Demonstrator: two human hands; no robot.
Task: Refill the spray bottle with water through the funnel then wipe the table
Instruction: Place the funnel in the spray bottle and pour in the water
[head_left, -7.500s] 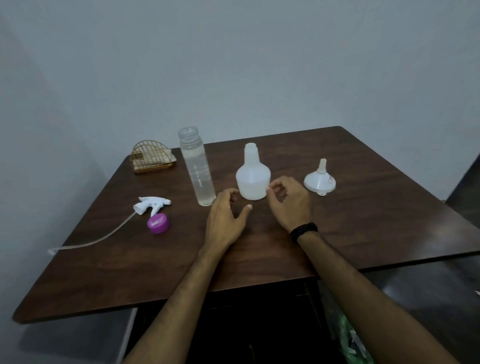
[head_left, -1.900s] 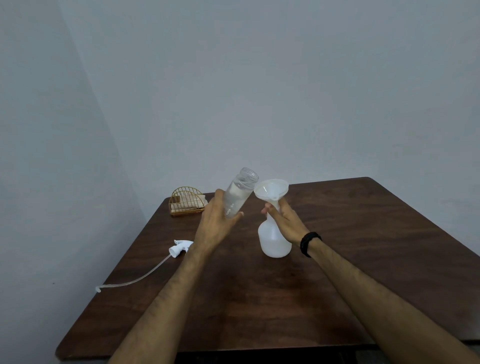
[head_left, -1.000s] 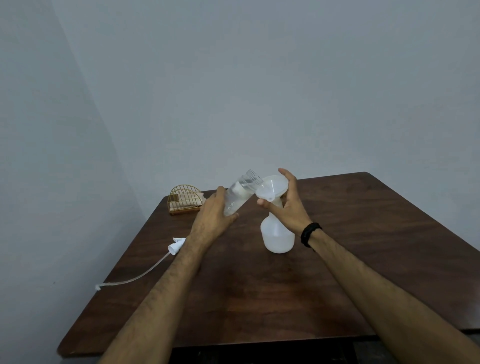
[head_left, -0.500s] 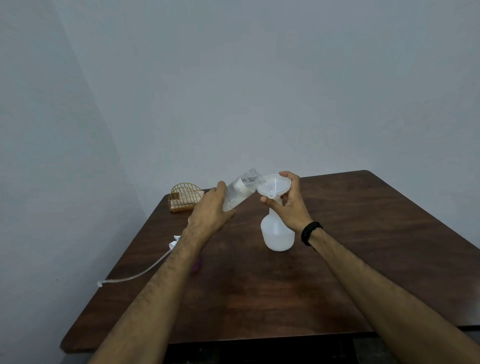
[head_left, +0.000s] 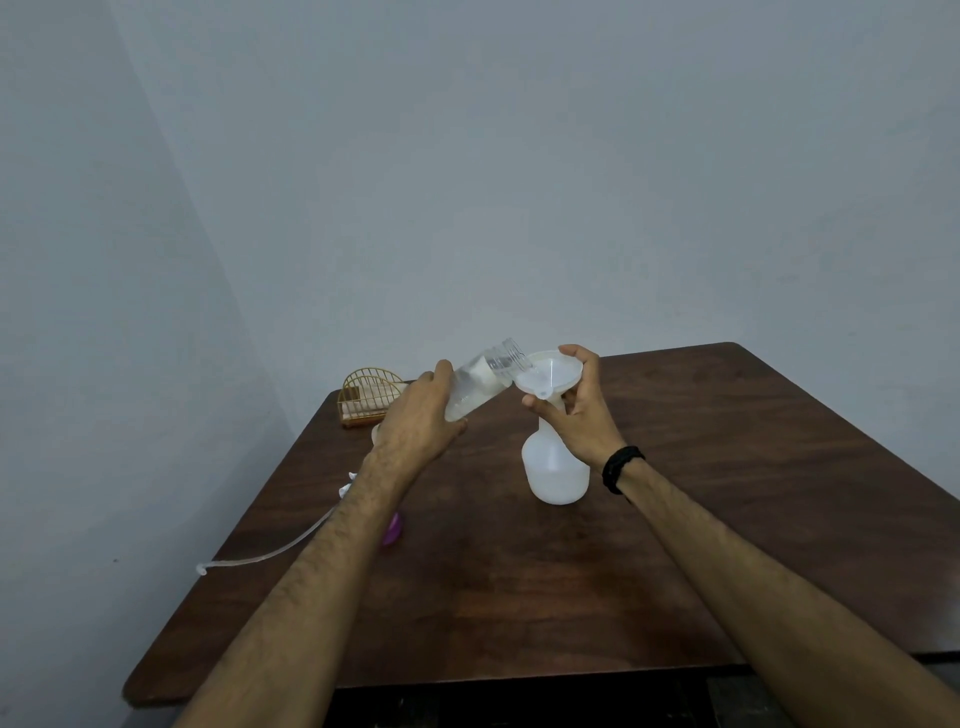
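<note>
The left hand (head_left: 423, 415) is wrapping its grip closed around the clear water bottle (head_left: 478, 383), tilting it so its open mouth is pointing right and slightly up, over the funnel (head_left: 548, 375) rim. The right hand (head_left: 582, 415) is pinching the funnel closed-fingered, seated upright in the spray bottle (head_left: 556, 473), standing mid-surface (head_left: 727, 493).

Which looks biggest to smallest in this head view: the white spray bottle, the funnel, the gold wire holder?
1. spray bottle, though the right hand hides part of it.
2. and 3. funnel and gold wire holder: roughly alike; the holder sits farther away, so no ranking.
</note>
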